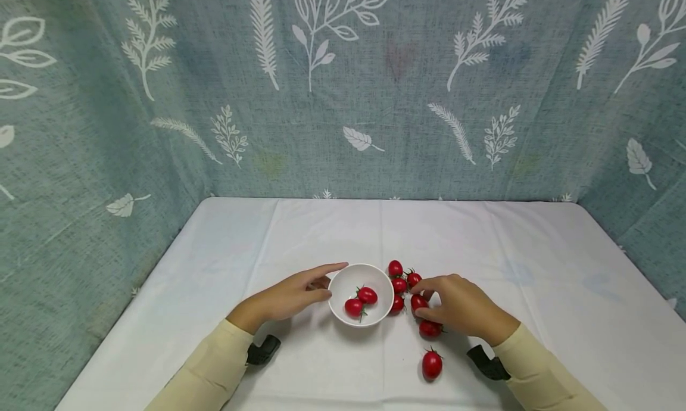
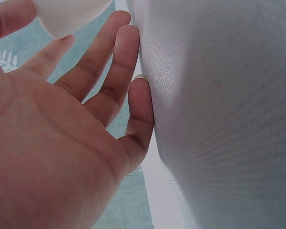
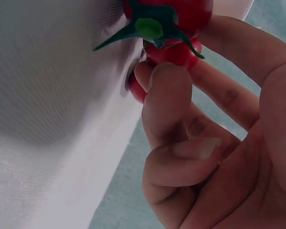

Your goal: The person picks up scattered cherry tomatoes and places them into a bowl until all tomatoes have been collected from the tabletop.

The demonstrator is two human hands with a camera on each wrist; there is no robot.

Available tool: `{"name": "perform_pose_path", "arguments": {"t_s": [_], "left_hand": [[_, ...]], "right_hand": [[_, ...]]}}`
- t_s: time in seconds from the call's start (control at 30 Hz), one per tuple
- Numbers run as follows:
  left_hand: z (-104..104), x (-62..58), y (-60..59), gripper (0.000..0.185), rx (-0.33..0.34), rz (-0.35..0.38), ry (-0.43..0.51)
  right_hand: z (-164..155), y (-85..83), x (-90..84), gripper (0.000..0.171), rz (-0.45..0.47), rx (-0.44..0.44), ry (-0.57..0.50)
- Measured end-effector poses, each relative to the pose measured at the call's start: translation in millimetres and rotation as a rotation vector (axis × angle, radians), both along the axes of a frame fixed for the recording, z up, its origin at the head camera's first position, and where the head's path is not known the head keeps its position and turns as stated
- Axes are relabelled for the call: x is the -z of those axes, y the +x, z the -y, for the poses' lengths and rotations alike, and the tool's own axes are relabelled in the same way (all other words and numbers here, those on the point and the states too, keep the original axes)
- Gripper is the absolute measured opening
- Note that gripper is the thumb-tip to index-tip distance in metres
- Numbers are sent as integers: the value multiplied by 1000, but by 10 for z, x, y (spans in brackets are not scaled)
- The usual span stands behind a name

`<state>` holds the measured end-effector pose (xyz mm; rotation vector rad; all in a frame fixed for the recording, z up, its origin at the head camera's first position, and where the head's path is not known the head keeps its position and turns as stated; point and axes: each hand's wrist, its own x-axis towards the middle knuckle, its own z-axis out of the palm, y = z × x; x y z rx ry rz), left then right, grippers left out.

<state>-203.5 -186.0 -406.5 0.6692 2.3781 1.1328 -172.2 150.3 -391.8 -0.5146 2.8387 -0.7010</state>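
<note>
Fingers of the right hand [image 1: 461,307] are pinching one tomato [image 1: 418,302] near the tabletop's front edge; the open left hand [image 1: 289,298] is steadying the bowl [image 1: 343,280]. Lifting gently should avoid bruising it.

Head view high, facing forward-down over table [image 1: 536,268]; wrist views very close, low, probably sharing bowl [image 1: 360,295] area.
</note>
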Motion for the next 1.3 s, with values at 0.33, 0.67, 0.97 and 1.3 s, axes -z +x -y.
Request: {"name": "perform_pose_path", "arguments": {"t_s": [0.33,0.67,0.97,1.3], "left_hand": [[24,-3,18,55,-3,-22,6],[34,-14,30,55,-12,-16,5],[9,16,27,55,-6,-3,4],[20,-19,33,55,4,-18,10]], "right_hand": [[0,30,-82,36,-48,-34,-17],[11,90,-169,38,-145,-76,-72],[68,133,-220,34,-285,-124,-131],[236,89,-300,39,-354,-163,-152]]}}
